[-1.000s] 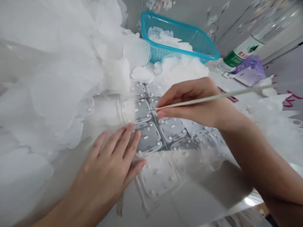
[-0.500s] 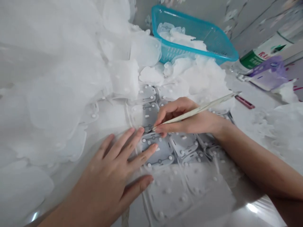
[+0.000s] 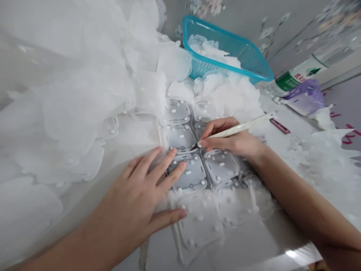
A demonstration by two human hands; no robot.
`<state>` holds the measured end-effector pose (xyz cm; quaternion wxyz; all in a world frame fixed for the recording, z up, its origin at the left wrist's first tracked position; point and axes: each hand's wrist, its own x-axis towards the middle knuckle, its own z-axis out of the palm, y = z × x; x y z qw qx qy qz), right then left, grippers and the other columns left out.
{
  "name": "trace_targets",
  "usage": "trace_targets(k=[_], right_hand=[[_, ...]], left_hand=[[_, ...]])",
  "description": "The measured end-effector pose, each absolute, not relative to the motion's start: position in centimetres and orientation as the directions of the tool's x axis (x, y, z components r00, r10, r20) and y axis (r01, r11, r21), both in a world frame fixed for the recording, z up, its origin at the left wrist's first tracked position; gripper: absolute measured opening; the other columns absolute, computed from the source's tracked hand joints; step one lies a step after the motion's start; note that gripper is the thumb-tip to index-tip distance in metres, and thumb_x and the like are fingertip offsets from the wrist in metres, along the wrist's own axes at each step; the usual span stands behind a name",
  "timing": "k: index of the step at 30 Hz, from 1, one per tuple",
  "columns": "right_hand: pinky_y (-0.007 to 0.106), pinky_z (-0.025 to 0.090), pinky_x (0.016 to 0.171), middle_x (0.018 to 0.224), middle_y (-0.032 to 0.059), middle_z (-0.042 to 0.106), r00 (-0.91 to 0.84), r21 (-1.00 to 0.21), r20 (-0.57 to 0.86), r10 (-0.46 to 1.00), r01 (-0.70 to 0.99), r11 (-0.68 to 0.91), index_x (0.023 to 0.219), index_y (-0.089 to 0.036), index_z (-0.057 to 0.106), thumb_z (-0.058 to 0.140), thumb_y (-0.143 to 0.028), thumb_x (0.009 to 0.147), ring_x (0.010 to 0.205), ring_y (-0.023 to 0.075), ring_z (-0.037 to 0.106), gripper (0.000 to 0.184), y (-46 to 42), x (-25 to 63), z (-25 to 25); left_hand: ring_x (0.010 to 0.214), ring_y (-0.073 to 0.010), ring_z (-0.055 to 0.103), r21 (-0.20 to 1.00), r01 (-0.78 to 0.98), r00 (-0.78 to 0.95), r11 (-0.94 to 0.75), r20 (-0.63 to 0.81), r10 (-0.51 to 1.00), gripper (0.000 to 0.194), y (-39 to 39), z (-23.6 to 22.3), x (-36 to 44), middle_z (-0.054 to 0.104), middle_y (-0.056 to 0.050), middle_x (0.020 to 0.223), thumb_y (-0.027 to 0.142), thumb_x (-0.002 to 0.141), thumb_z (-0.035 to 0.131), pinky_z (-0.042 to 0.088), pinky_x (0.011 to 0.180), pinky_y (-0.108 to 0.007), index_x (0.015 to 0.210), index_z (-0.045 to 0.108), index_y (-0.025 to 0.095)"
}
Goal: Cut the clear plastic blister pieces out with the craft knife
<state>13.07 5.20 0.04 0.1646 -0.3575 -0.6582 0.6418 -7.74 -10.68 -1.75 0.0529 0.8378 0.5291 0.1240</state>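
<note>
A moulded translucent white sheet of rounded cells [image 3: 179, 137] is laid under both hands on a pale glossy surface [image 3: 254, 244]. The left hand [image 3: 132, 188] is spread, its fingers pressed flat on the sheet. A slim pale craft knife [image 3: 234, 130] is pinched by the right hand [image 3: 232, 140], its blade tip set at a seam between cells. Loose white pieces [image 3: 180, 92] are heaped beyond the hands, beside a blue plastic basket [image 3: 225, 34] holding more. A green-labelled bottle [image 3: 293, 79] and a purple packet [image 3: 306, 98] are seen past the right hand, before a grey floral wall [image 3: 239, 17].
</note>
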Motion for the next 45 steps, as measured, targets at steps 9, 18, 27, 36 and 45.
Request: trace_targets(k=[9,18,27,36,45], right_hand=[[0.016,0.044,0.048,0.065,0.0004,0.066,-0.865,-0.944,-0.11,0.489,0.245,0.222,0.077,-0.011,0.07,0.076,-0.017,0.071,0.057,0.007,0.056,0.01,5.3,11.2,1.2],[0.017,0.044,0.05,0.069,0.0012,0.067,-0.911,-0.903,-0.085,0.404,0.242,0.356,0.079,-0.012,0.071,0.073,-0.026,0.076,0.061,0.0084,0.058,0.015,5.7,10.3,1.6],[0.015,0.035,0.045,0.063,-0.0011,0.062,-0.964,-0.794,-0.112,0.239,0.232,0.562,0.075,-0.012,0.069,0.066,-0.019,0.082,0.052,0.0034,0.047,0.01,6.1,10.6,4.2],[0.018,0.04,0.046,0.069,0.0018,0.067,-0.92,-0.761,-0.195,0.339,0.36,0.539,0.077,-0.015,0.07,0.064,-0.021,0.084,0.055,0.0072,0.055,0.011,5.8,12.4,4.7],[0.018,0.039,0.047,0.064,-0.0004,0.063,-0.912,-0.86,-0.116,0.395,0.291,0.42,0.078,-0.014,0.069,0.07,-0.023,0.079,0.054,0.0067,0.052,0.009,5.4,11.6,2.8]], left_hand=[[0.132,-0.0314,0.042,0.199,0.88,0.412,-0.431,0.129,0.902,0.058,-10.6,-1.4,-7.5,0.045,-0.005,0.146,0.066,0.087,0.039,0.043,0.09,-0.045,0.134,0.051,0.035],[0.13,-0.0307,0.045,0.167,0.884,0.419,-0.437,0.134,0.898,0.057,-10.6,-1.4,-7.4,0.052,-0.006,0.14,0.065,0.089,0.033,0.046,0.084,-0.045,0.133,0.052,0.036],[0.129,-0.0327,0.046,0.142,0.885,0.425,-0.444,0.146,0.893,0.055,-10.7,-1.3,-7.2,0.048,-0.009,0.143,0.063,0.087,0.037,0.046,0.081,-0.046,0.13,0.055,0.034],[0.131,-0.0338,0.044,0.147,0.886,0.425,-0.44,0.123,0.897,0.054,-10.8,-1.2,-7.1,0.045,-0.01,0.145,0.061,0.089,0.037,0.044,0.083,-0.047,0.132,0.053,0.033],[0.131,-0.0339,0.043,0.171,0.881,0.427,-0.441,0.114,0.897,0.053,-10.7,-1.0,-7.3,0.045,-0.008,0.145,0.061,0.088,0.039,0.045,0.086,-0.047,0.132,0.053,0.034]])
